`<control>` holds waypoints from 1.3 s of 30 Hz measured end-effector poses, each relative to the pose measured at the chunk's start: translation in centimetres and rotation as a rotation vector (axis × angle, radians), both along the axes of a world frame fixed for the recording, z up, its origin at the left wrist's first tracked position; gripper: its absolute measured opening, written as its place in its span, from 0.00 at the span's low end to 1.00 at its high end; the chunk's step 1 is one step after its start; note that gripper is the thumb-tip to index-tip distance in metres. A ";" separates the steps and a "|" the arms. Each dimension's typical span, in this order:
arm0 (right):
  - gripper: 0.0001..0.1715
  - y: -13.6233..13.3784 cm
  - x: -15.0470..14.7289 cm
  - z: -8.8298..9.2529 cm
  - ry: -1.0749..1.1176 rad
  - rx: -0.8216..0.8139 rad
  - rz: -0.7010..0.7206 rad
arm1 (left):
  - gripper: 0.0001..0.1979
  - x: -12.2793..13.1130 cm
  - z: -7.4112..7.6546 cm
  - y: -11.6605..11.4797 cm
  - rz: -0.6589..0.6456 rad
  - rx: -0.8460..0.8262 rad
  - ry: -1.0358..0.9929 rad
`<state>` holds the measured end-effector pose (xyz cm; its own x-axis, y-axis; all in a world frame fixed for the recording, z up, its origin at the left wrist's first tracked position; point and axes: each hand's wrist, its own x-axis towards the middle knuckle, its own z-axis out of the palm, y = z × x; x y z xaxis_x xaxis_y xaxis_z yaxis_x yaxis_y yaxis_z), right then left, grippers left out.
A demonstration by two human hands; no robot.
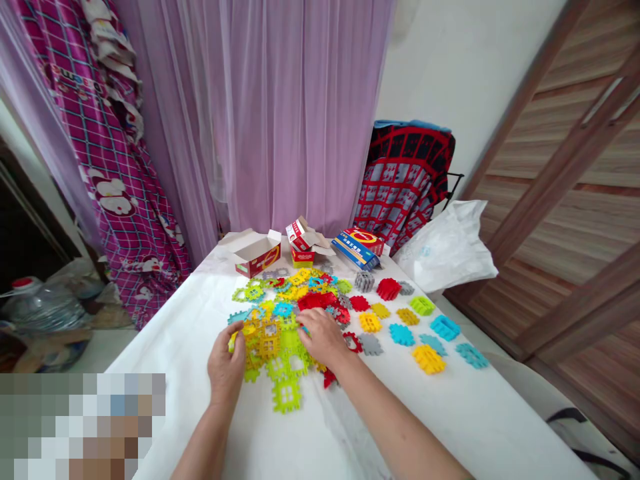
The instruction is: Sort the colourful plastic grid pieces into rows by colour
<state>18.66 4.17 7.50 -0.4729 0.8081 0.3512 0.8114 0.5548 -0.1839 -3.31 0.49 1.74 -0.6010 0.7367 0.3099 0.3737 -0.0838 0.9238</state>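
A spread heap of interlocking plastic tiles (270, 347) in yellow, lime green, red, blue and grey covers the middle of the table. At its left edge my left hand (225, 363) is closed, with a yellow-green tile (232, 341) showing between thumb and fingers. Over the heap, my right hand (324, 339) has its fingers bent and close together beside the lime green tiles (290, 339). What its fingertips hold, if anything, is hidden. A lime green tile (287, 396) sticks out from the heap toward me.
Small stacks of sorted tiles, such as a yellow stack (429, 359) and a red stack (389, 289), stand on the right. An open red box (259, 259), another small box (302, 259) and a blue box (356, 249) line the back. A white plastic bag (443, 247) sits at the right edge.
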 end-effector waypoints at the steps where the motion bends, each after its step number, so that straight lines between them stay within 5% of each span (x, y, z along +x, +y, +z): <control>1: 0.14 0.5 -1.5 0.2 -0.005 -0.007 -0.021 | 0.18 0.0 0.0 0.0 0.003 -0.002 0.013; 7: 0.11 3.4 -5.5 -0.2 -0.180 -0.135 -0.144 | 0.19 -0.1 -0.1 0.1 -0.008 -0.017 0.054; 15: 0.14 3.5 -5.5 0.5 -0.173 -0.120 -0.165 | 0.17 0.2 0.2 -0.1 -0.011 -0.024 0.119; 19: 0.15 1.3 -3.4 0.3 0.326 -0.053 -0.247 | 0.17 0.6 0.7 -0.3 -0.055 0.019 0.129; 25: 0.20 -2.7 -0.3 -2.7 1.144 -0.510 -0.260 | 0.20 3.7 2.3 -1.5 -0.329 -0.008 -0.034; 28: 0.21 -4.3 0.3 -3.4 1.203 -0.542 -0.222 | 0.24 5.4 2.6 -2.3 -0.479 -0.144 -0.168; 39: 0.22 -5.1 0.5 -5.5 1.316 -0.479 -0.219 | 0.25 6.2 2.9 -3.3 -0.662 -0.420 -0.389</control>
